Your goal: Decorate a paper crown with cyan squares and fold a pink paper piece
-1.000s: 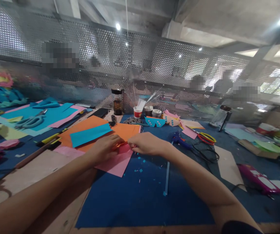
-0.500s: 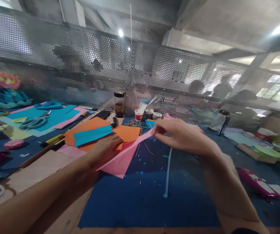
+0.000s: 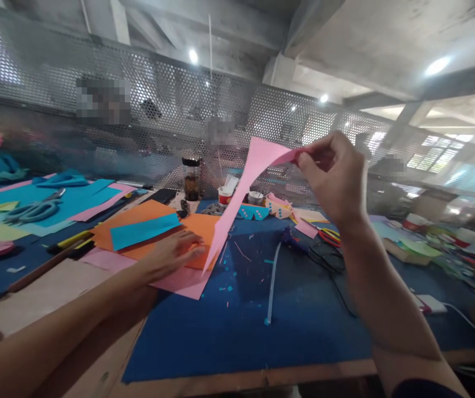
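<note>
- We pinch a pink strip [image 3: 241, 193] in our right hand [image 3: 334, 177], raised at two o'clock.
- Our left hand [image 3: 175, 254], fingers flat, presses the pink sheet [image 3: 183, 282] at eight o'clock.

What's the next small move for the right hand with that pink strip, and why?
Probably pull the pink strip a little further up and away with the right hand, while the left hand presses flat on the pink sheet. The strip is pinched at its top end and raised, but its lower tip appears to meet the sheet's edge beside the left fingers, so it looks not yet free.
</note>
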Available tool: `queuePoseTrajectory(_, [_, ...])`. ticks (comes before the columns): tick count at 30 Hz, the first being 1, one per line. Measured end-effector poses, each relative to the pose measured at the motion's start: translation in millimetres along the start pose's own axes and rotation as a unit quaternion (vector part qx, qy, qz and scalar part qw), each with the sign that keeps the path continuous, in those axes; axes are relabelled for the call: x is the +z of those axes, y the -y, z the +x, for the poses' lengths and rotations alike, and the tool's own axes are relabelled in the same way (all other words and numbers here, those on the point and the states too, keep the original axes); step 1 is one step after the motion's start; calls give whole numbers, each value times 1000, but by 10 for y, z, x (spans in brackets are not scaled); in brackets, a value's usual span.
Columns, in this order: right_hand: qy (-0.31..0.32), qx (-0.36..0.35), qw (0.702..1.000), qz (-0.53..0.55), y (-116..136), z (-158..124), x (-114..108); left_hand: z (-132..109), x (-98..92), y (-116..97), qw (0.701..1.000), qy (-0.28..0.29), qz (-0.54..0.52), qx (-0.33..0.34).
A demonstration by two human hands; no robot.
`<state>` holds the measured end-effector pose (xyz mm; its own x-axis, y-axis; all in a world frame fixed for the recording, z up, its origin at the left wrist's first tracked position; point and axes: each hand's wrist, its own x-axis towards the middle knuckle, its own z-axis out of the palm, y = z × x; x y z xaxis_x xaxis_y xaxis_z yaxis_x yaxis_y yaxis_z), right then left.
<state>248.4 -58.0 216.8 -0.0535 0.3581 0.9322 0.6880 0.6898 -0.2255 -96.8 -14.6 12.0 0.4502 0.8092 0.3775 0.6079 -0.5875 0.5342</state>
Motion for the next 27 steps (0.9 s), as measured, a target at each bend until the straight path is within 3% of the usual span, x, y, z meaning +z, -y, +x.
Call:
queuePoseTrajectory(5, [-21,-8,998,65,74,-249,128,42,-16,-37,983,14,-173,-55])
queuePoseTrajectory(8, [39,4,997,61,67,-557,114,94,-73,2,945,-4,-303,-121])
queuePoseTrajectory(10, [94,8,995,33,12,-794,75,125,-100,74,914,-54,-356,-185])
queuePoseTrajectory(14, [245,18,969,10,-212,-1222,-26,148,-80,265,911,-93,-318,-245])
queuePoseTrajectory(16, [294,75,951,-58,-384,-1376,-73,143,-62,335,911,-101,-289,-275])
queuePoseTrajectory(19, [384,176,874,-240,-706,-1537,-130,135,-69,369,917,-111,-244,-295])
queuePoseTrajectory(23, [407,230,823,-323,-1108,-1685,-162,149,-117,323,927,-117,-168,-313])
queuePoseTrajectory(27, [427,250,794,-353,-1279,-1784,-142,154,-131,278,936,-120,-126,-307])
